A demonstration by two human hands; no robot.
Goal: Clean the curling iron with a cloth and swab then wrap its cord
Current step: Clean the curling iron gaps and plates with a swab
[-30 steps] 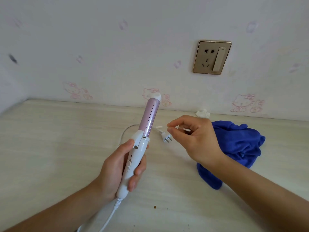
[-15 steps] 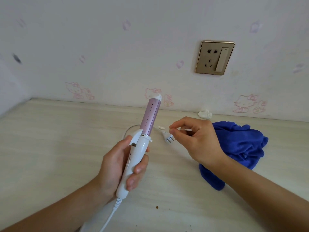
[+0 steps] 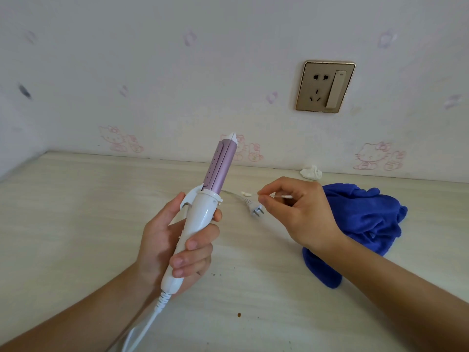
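My left hand point(image 3: 175, 240) grips the white handle of the curling iron point(image 3: 203, 214), which stands nearly upright with its lilac barrel pointing up and away. Its white cord point(image 3: 144, 329) drops off the frame's bottom edge, and the plug point(image 3: 255, 209) lies on the table between my hands. My right hand point(image 3: 299, 212) pinches a thin cotton swab point(image 3: 280, 197) between thumb and fingertips, level with the barrel's base and a short way right of it. The blue cloth point(image 3: 363, 224) lies crumpled on the table behind my right wrist.
A light wood-grain table point(image 3: 76, 212) meets a white wall with pink cartoon stickers. A gold wall socket with a switch point(image 3: 324, 87) sits above the right hand. A crumpled white wad point(image 3: 311, 172) lies by the wall, and small white bits point(image 3: 246, 193) lie near the plug.
The curling iron has turned in my left hand, so the barrel's clamp side faces me more. My right hand stays near the plug with the swab.
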